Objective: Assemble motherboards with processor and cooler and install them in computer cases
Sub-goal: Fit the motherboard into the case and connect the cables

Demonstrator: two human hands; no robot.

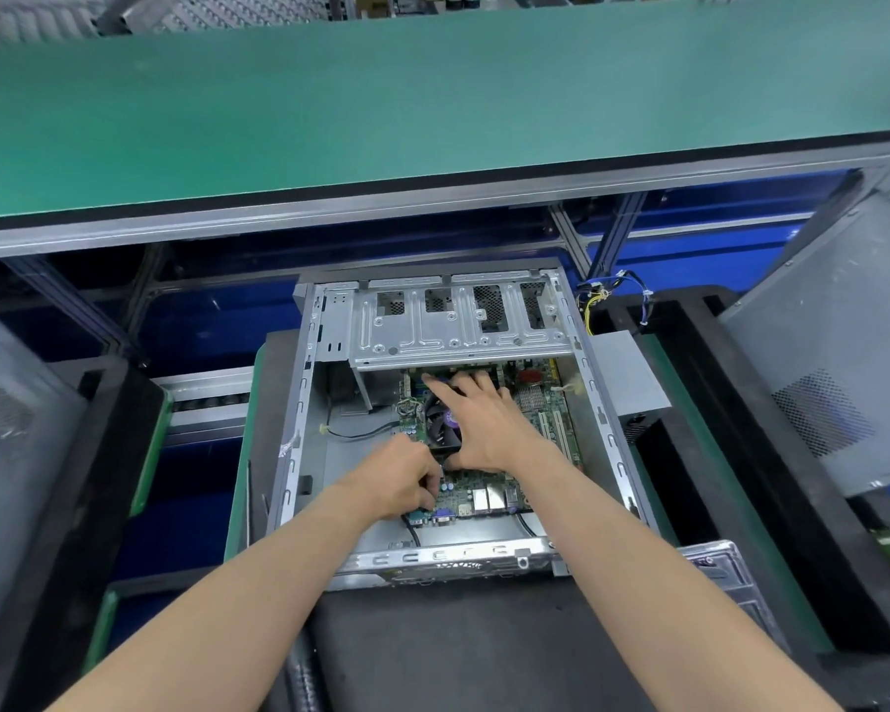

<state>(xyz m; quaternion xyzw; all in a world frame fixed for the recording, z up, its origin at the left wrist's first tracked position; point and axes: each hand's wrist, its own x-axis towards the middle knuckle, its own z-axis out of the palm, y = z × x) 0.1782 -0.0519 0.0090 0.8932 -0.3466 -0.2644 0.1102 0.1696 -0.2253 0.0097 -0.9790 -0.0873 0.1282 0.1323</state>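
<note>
An open case [299, 393] lies flat, with the board [484, 488] inside it. The board sits low in the case, its port row [463, 511] along the near edge, just below the left fingers. The cooler [440, 418] stands on the board, under and between the two hands.

The left hand [402, 480] is at the board's near left corner. Its fingers [430, 488] are curled down and pinch the board's edge beside the ports; what lies under the fingertips is hidden.

The right hand [484, 423] lies over the cooler, fingers spread wide and fairly straight. Its forefinger [435, 388] reaches past the cooler's far side to the board's far edge, just under the drive cage [453, 326]. The thumb rests at the cooler's near side, close to the left fingers. It presses rather than grips.

Right of the right fingers, the board shows a heatsink [535, 398] and white slots [551, 434]. A black cable [361, 431] runs along the case floor left of the left fingers. Beyond the case's far right corner, a wire bundle [602, 295] hangs loose. A grey box [633, 382] sits just outside the case's right wall.

Past both hands runs a long green counter [381, 110]. A grey panel [833, 352] leans well off to the right.
</note>
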